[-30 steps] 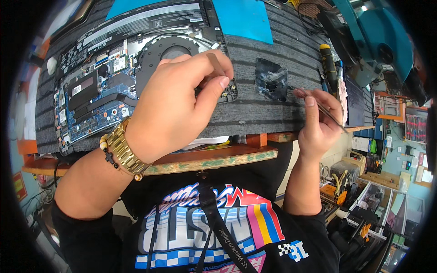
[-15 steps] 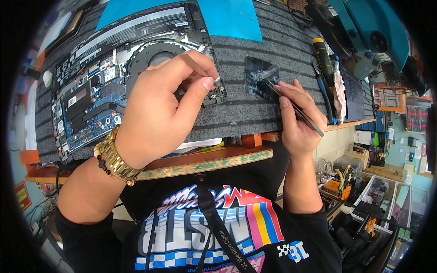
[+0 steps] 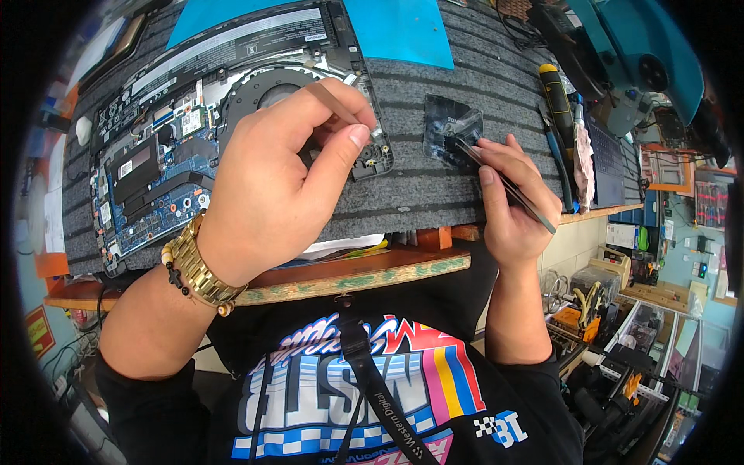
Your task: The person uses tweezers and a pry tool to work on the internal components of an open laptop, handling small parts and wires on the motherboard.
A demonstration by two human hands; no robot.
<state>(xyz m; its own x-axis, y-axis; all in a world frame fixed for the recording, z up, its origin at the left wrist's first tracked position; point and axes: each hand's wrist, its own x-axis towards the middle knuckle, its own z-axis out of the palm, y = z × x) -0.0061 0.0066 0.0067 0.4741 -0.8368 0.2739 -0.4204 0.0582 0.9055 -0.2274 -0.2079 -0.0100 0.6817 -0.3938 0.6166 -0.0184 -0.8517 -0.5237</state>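
Note:
An opened laptop lies bottom-up at the left, with its battery, fan and blue circuit board bared. My left hand is over its right side, thumb and forefinger pinched on a thin flat metal tool. The tool's tip ends near the fingertips at the laptop's right corner; its kind is unclear. My right hand grips metal tweezers. Their tips touch or hover over a small dark glossy pouch on the mat; I cannot tell which.
A grey striped mat covers the bench, whose wooden edge runs before me. A blue sheet lies behind the laptop. To the right are a yellow-and-black screwdriver, pliers and a dark keyboard. A teal machine stands far right.
The whole view has shifted slightly, moving the scene a little to the right. Both hands keep their grips and nearly the same poses.

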